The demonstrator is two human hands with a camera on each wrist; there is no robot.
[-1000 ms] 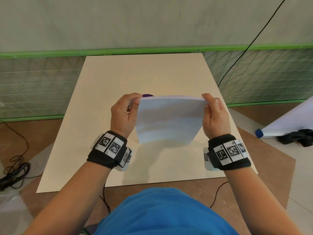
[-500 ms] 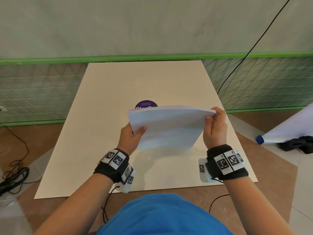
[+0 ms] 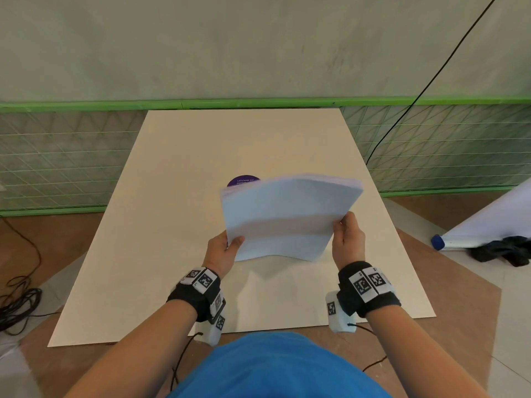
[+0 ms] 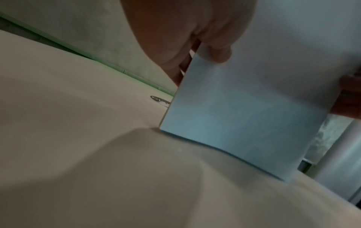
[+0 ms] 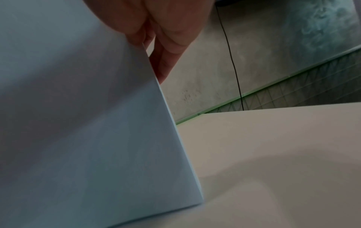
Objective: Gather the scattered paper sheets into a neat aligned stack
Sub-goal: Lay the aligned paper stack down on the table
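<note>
Paper stack (image 3: 283, 218) stands edge-down on board (image 3: 161, 225), hiding part of purple sticker (image 3: 240, 180). Left hand (image 3: 222, 251) and right hand (image 3: 347, 238) pinch its side edges. Bare board all round.

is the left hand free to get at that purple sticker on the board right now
Probably not: the left hand grips the paper stack, whose lower edge rests on the board, and the stack stands between it and the purple sticker.

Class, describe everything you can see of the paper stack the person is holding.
The paper stack is plain white sheets, many thick, standing tilted on its lower edge on the beige board. Its face bows slightly and its top edges look roughly even. The left hand grips its left side, the right hand its right. It partly hides a purple sticker.
</note>
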